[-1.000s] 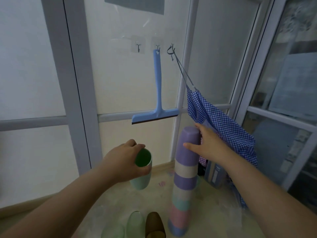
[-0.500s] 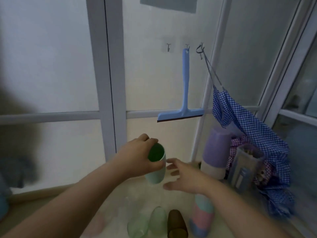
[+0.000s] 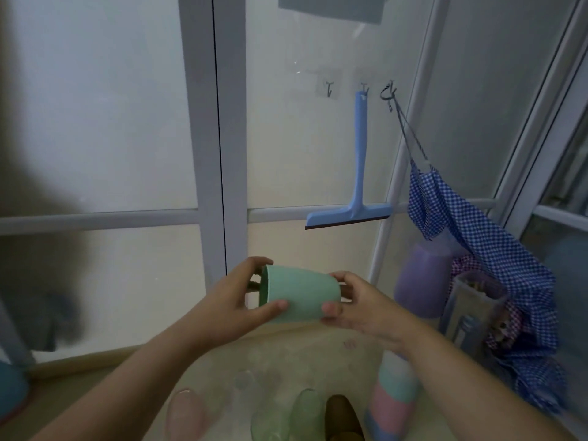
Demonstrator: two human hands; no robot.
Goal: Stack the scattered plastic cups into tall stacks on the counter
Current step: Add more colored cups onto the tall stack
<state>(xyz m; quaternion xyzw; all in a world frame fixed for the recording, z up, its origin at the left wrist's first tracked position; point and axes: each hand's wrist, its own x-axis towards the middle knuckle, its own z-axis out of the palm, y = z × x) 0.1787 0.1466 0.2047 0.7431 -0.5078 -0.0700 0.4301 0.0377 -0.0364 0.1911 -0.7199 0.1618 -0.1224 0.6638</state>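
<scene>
A mint green cup [image 3: 299,294] lies sideways in the air above the counter, its mouth facing left. My left hand [image 3: 234,302] grips its rim end and my right hand [image 3: 366,308] grips its base end. To the right stands a tall stack of pastel cups [image 3: 399,396] topped by a purple cup [image 3: 420,278]; my right forearm hides its middle. On the counter [image 3: 280,364] below lie a clear pink cup [image 3: 186,415], clear green cups [image 3: 302,409] and a brown cup [image 3: 342,415].
A blue squeegee [image 3: 358,186] and a blue checked cloth [image 3: 496,259] hang from hooks on the frosted window. A clear container [image 3: 471,310] stands right of the stack. A blue object [image 3: 11,386] sits at the far left edge.
My right hand left the stack's top and came over to the green cup. The cup has been tipped from upright onto its side between both hands. The view shifted left.
</scene>
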